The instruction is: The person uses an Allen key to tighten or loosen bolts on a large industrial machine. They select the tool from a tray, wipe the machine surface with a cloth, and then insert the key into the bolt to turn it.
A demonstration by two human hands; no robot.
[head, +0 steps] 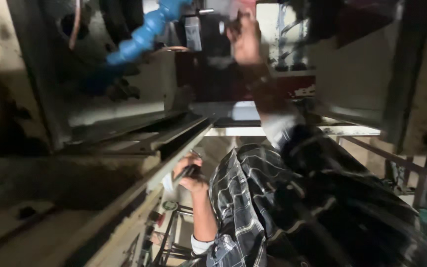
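Two hands up at a grimy machine tool, both in plaid sleeves. Right hand (245, 39) raised high, arm stretched nearly straight, wrist bent back, fingers curled toward a dark fitting on the machine head (213, 34). Motion blur there, so cannot tell whether gripping or only touching. Blue segmented coolant hose (142, 37) well to the left of that hand, apart from it. Left hand (191, 173) held low, elbow bent, forearm upright, fingers wrapped and pinching a dark slim tool (190, 170). Looks like a key or a pen, too dim to say which. Tool tip just beside the edge of the machine bed (139, 143), which runs up and to the left of the hand.

Judged step: working at the head fitting with the right, tool kept ready in the left. Next move calls for a firm, steady hold overhead and a clear sightline, hard in this light; tool needs bringing well upward to reach the fitting.
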